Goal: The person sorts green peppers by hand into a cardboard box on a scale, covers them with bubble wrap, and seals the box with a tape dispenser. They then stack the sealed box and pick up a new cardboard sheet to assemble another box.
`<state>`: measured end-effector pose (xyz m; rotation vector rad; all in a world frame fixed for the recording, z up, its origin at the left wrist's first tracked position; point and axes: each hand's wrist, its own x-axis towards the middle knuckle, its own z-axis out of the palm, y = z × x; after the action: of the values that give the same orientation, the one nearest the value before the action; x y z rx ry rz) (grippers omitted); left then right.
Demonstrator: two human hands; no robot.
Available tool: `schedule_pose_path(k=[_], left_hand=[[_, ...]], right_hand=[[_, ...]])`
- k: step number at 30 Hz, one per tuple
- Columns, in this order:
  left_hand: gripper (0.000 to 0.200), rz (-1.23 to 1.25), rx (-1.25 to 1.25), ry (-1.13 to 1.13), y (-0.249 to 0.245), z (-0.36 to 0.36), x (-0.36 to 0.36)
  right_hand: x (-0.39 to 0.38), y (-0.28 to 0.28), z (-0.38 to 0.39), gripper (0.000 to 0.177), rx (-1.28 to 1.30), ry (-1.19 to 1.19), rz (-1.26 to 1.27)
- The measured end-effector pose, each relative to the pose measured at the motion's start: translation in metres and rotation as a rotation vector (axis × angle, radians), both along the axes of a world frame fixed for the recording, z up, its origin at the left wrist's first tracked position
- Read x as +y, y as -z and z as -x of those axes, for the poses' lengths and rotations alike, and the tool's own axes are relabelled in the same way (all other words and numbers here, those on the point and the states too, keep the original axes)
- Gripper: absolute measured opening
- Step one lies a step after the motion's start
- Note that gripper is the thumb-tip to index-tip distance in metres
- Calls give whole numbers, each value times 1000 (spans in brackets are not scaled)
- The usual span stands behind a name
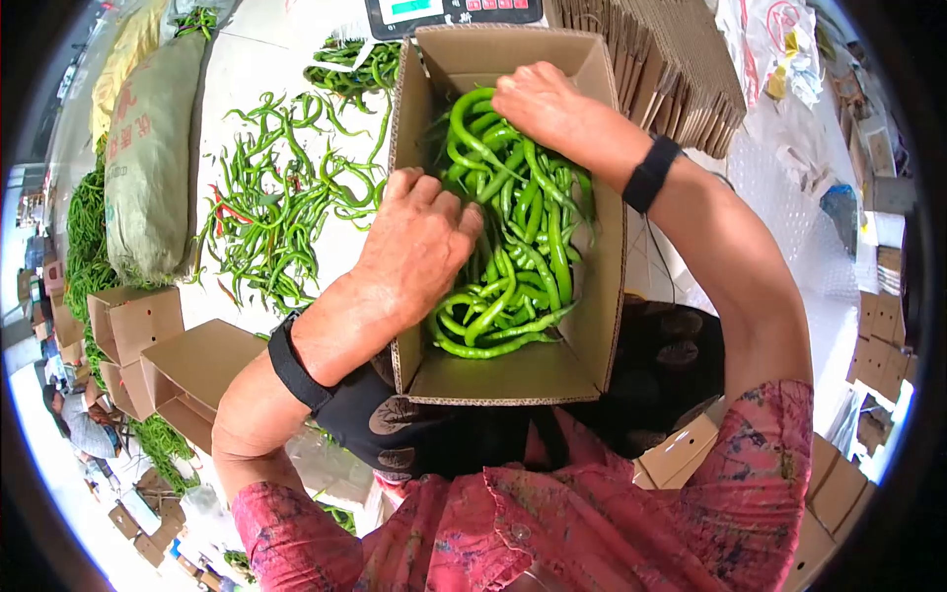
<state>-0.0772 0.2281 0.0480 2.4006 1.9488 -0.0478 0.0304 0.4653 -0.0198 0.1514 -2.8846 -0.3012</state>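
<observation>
An open cardboard box stands in front of my body, with many long green peppers inside. My left hand is at the box's left wall, its fingers curled over peppers inside; what its fingertips hold is hidden. Near the far right part of the box, my right hand is closed beside a curved green pepper, and its fingertips are hidden from view. More green peppers, with a few red ones, lie loose on the white surface left of the box.
A scale stands beyond the box. Flattened cardboard is stacked at the far right. A full sack lies at the left, with small open boxes nearer me. Bubble wrap covers the right side.
</observation>
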Motion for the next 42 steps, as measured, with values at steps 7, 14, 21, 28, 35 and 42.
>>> schedule_pose_path(k=[7,14,21,28,35,42], left_hand=[[32,-268,-397,-103,-26,17,-8],[24,-243,-797,-472,-22,32,-22],[29,-353,-548,-296,-25,33,-35],[12,-1,-172,143,-44,-25,-30],[14,321,-174,269,-16,-33,-24],[31,397,-535,-126,-64,-47,-41]], right_hand=[[-12,-38,-17,20,-229,196,189],[-73,-46,9,30,-526,86,335],[-78,-55,18,33,-763,355,424],[-79,-81,-36,27,-410,94,510],[-25,-166,-152,31,-170,503,1151],[-79,-46,-461,30,551,1347,1576]])
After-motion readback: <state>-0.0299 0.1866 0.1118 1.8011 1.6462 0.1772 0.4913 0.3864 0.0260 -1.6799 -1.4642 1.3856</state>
